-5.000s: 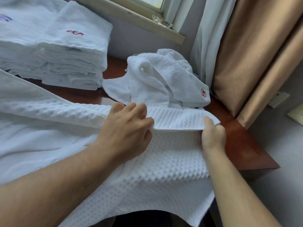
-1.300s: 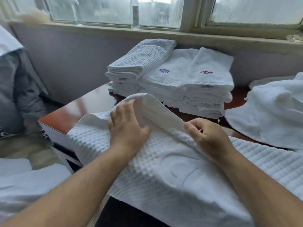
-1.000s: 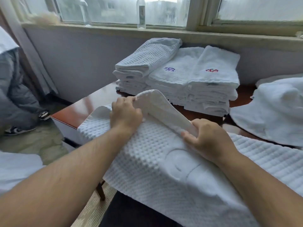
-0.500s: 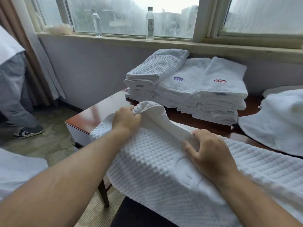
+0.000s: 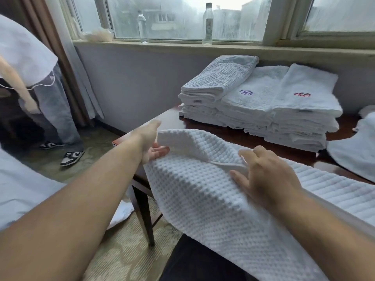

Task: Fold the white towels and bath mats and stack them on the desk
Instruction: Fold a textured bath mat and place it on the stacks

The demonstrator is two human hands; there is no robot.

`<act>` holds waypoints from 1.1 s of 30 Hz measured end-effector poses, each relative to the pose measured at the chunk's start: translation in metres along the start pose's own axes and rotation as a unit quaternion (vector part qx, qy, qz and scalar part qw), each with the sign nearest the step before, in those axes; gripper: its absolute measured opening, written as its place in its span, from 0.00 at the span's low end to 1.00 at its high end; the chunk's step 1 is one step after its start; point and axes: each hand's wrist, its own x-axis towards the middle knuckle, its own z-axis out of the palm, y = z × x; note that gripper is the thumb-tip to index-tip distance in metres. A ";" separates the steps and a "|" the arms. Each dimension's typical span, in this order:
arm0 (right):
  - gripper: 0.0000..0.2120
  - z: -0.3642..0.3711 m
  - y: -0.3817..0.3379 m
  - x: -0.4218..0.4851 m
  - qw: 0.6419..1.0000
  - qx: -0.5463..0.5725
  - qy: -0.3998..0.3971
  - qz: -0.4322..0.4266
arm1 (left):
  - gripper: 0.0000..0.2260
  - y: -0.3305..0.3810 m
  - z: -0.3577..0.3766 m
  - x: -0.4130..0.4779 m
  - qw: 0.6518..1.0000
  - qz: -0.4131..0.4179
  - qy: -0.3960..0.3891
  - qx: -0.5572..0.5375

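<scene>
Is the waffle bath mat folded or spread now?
Partly folded: the bath mat curls over itself at its left end; the rest lies spread across the desk.

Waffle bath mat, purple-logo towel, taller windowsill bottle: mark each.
waffle bath mat (image 5: 203, 199), head view, dimpled middle
purple-logo towel (image 5: 246, 92), head view, its embroidered logo
taller windowsill bottle (image 5: 207, 25), head view, its label

A short bottle (image 5: 142, 27) and a taller bottle (image 5: 207, 23) stand on the windowsill (image 5: 243, 47); another person (image 5: 54, 110) stands beside the curtain (image 5: 40, 13).
</scene>
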 end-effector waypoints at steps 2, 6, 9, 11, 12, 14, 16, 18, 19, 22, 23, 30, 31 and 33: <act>0.25 0.002 -0.011 0.003 1.000 -0.018 0.024 -0.003 | 0.17 -0.001 0.007 -0.001 0.999 0.006 0.004 0.042; 0.07 0.011 -0.016 0.005 0.998 -0.013 0.065 -0.020 | 0.15 -0.009 0.014 0.000 0.989 0.076 0.013 0.130; 0.05 0.015 -0.010 0.001 0.985 0.052 0.163 -0.037 | 0.17 -0.012 0.011 0.006 0.994 0.105 0.014 -0.004; 0.02 0.013 -0.011 -0.003 0.980 0.035 0.189 -0.058 | 0.15 -0.011 0.005 0.005 0.992 0.083 -0.001 -0.099; 0.04 0.012 -0.014 -0.002 0.981 0.007 0.181 -0.074 | 0.14 -0.010 0.000 0.005 0.993 0.083 -0.010 -0.084; 0.07 0.010 -0.025 -0.001 0.984 -0.023 0.140 -0.103 | 0.15 -0.010 -0.009 0.007 0.994 0.106 -0.033 0.013; 0.10 0.010 -0.033 -0.002 0.983 -0.011 0.126 -0.135 | 0.17 -0.011 -0.015 0.005 0.989 0.118 -0.076 0.041; 0.12 0.011 -0.035 -0.005 0.981 0.025 0.124 -0.149 | 0.20 -0.014 -0.018 0.002 0.985 0.119 -0.116 0.039; 0.13 0.012 -0.033 -0.007 0.979 0.043 0.127 -0.154 | 0.21 -0.016 -0.019 0.001 0.983 0.124 -0.129 0.046; 0.10 0.015 -0.027 -0.011 0.964 0.071 0.176 -0.187 | 0.21 -0.020 -0.025 0.003 0.974 0.124 -0.182 0.052; 0.08 0.016 -0.027 -0.011 0.957 0.064 0.197 -0.204 | 0.20 -0.020 -0.028 0.003 0.970 0.121 -0.199 0.064; 0.06 0.011 -0.028 -0.012 0.945 0.033 0.227 -0.232 | 0.21 -0.015 -0.039 0.006 0.955 0.130 -0.247 0.098; 0.08 0.010 -0.028 -0.013 0.948 0.029 0.216 -0.234 | 0.21 -0.017 -0.038 0.004 0.949 0.153 -0.235 0.147; 0.09 0.008 -0.030 -0.013 0.951 0.009 0.190 -0.243 | 0.20 -0.015 -0.039 0.001 0.913 0.220 -0.181 0.293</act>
